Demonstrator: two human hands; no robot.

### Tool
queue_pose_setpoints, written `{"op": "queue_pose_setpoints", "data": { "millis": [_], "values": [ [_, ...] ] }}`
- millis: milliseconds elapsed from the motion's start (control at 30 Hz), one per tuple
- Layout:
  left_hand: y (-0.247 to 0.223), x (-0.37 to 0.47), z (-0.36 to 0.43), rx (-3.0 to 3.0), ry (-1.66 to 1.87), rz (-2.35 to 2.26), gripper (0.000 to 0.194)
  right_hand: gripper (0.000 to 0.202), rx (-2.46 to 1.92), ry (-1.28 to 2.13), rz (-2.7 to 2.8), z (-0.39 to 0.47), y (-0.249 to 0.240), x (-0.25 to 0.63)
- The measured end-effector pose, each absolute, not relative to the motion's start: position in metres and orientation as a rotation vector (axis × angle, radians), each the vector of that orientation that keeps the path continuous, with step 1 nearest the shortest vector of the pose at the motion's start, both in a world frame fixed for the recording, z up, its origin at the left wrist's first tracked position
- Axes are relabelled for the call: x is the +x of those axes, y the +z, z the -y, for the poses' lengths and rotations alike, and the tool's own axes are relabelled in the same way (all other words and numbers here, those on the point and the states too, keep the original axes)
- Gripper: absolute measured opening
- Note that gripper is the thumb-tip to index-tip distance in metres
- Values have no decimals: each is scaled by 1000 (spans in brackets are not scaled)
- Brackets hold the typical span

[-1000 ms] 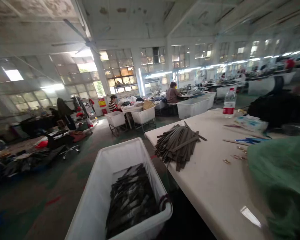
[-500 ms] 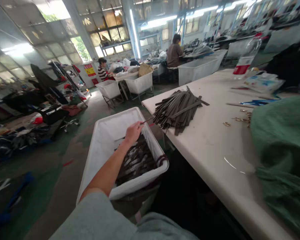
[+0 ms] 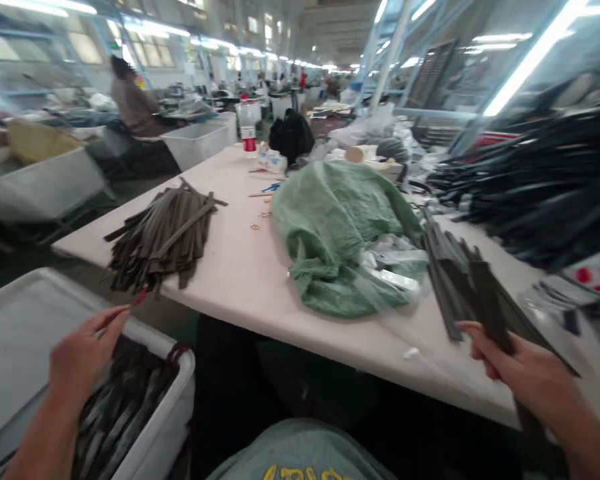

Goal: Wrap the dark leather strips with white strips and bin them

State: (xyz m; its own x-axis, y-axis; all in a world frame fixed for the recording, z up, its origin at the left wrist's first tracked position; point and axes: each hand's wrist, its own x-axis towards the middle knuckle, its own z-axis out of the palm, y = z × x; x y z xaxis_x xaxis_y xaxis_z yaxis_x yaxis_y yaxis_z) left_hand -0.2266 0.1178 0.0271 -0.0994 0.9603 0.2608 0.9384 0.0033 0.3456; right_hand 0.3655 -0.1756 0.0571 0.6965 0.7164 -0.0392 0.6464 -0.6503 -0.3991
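My left hand (image 3: 87, 350) is closed in a pinch over the white bin, at the table's left edge. A thin reddish thing (image 3: 139, 297) sticks out from its fingertips; its kind is too blurred to tell. Just beyond lies a heap of dark grey-brown strips (image 3: 167, 233), some hanging over the edge. My right hand (image 3: 527, 373) is closed round a flat dark strip (image 3: 490, 307), which runs up past the fingers and down below the hand. Beside it, more dark strips (image 3: 443, 280) lie on the table's right part.
A green sack (image 3: 340, 233) with clear plastic sits mid-table (image 3: 245, 287). Behind it are small metal pieces (image 3: 255, 227), a bottle (image 3: 249, 127) and a black bundle (image 3: 293, 137). The white bin (image 3: 185, 373) holds dark strips. Dark material (image 3: 540, 180) is piled at right. A person (image 3: 133, 100) sits far left.
The view has swung to the right, bringing the right side of the table and my right hand with its strip into sight. My left hand stays pinched above the bin.
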Motion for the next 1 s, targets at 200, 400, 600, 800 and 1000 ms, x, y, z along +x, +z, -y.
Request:
{"op": "queue_pose_setpoints", "data": {
  "millis": [200, 400, 600, 800, 1000],
  "values": [
    [45, -98, -82, 2382, 1096, -1314, 31, 45, -2364, 587, 1140, 133, 60, 371],
    [31, 17, -25, 2150, 792, -665, 20, 33, -2300, 676, 1335, 95, 41, 354],
    [15, 73, 13, 1861, 519, -568, 23, 12, -2357, 557, 1437, 82, 34, 339],
    [7, 99, 7, 1501, 455, -608, 28, 18, -2367, 503, 1491, 87, 43, 337],
    [5, 100, 8, 1391, 456, -627, 31, 19, -2389, 556, 1572, 90, 32, 332]
  ]
}}
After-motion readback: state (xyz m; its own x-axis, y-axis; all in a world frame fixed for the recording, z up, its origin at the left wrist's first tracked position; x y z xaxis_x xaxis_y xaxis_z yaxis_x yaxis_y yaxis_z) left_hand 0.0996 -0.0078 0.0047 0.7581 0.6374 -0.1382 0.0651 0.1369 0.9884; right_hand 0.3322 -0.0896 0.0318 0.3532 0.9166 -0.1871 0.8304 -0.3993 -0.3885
